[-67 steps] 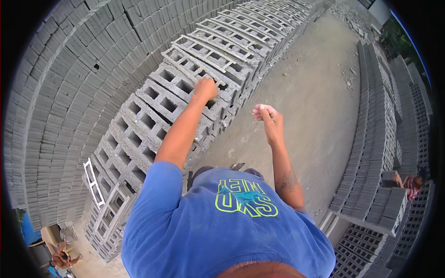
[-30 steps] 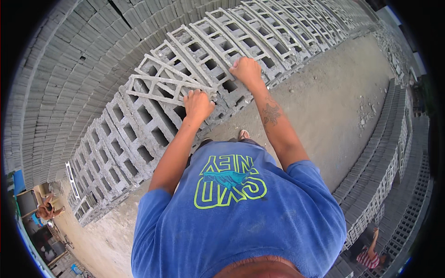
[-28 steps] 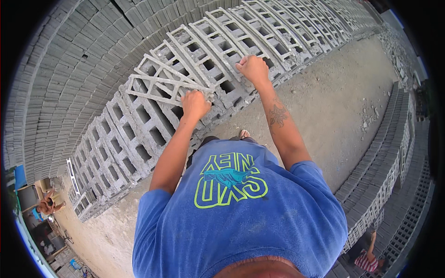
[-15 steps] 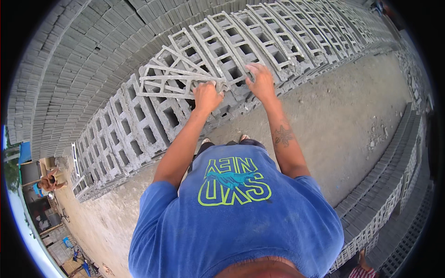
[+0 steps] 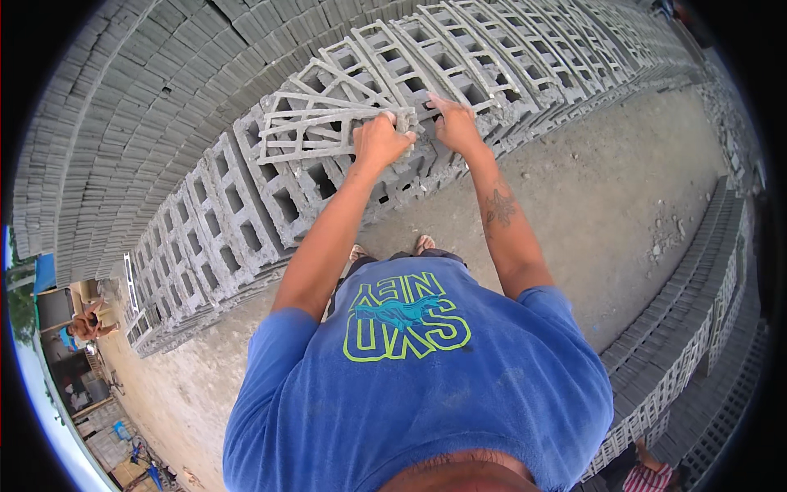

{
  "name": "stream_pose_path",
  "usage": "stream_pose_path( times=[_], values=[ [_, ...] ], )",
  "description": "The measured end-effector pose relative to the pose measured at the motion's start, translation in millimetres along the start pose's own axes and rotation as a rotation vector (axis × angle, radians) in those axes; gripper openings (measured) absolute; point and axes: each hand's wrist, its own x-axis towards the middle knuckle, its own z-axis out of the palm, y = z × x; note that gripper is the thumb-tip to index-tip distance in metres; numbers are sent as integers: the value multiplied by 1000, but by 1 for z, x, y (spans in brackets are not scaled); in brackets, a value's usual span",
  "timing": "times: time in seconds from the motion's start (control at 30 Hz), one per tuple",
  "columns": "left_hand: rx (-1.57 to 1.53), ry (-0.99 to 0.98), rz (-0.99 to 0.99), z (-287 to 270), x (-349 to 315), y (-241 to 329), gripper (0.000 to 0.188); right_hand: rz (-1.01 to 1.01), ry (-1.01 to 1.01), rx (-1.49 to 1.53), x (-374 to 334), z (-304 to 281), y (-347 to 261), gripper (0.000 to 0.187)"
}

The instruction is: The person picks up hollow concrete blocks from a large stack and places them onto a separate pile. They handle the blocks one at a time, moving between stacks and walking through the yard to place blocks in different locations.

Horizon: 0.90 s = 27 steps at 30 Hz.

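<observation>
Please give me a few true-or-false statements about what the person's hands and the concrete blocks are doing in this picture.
1. Both hands grip the same hollow concrete block. True: the left hand and the right hand hold its near edge.
2. The gripped block lies in line with its neighbours. False: it sits skewed across the row of hollow blocks.
3. The person stands on grass. False: the ground is bare, dusty dirt.
4. More stacked blocks stand on the person's right. True: a second stack of blocks runs along the right side.
5. The left hand hangs free at the person's side. False: it is stretched forward, with the fingers closed on the block.
</observation>
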Motion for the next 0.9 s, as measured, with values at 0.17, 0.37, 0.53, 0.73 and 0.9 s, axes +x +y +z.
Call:
stream_pose_path(
  times=[0.17, 0.37, 0.53, 0.73, 0.9],
  values=[
    [371, -71, -80, 29, 2, 3, 45, 184, 127, -96, -10, -9, 3, 37],
    [359, -100, -176, 28, 12, 7, 34, -256, 59, -420, 4, 10, 22, 29],
    [-68, -65, -89, -41, -9, -11, 43, -409, -62, -567, 18, -30, -1, 12],
    [-812, -51, -27, -190, -62, 60, 32, -681, 439, -434, 34, -183, -125, 16],
    [-1292, -273, 146, -217, -104, 70, 39, -770, 263, -470, -10, -239, -232, 29]
  ],
)
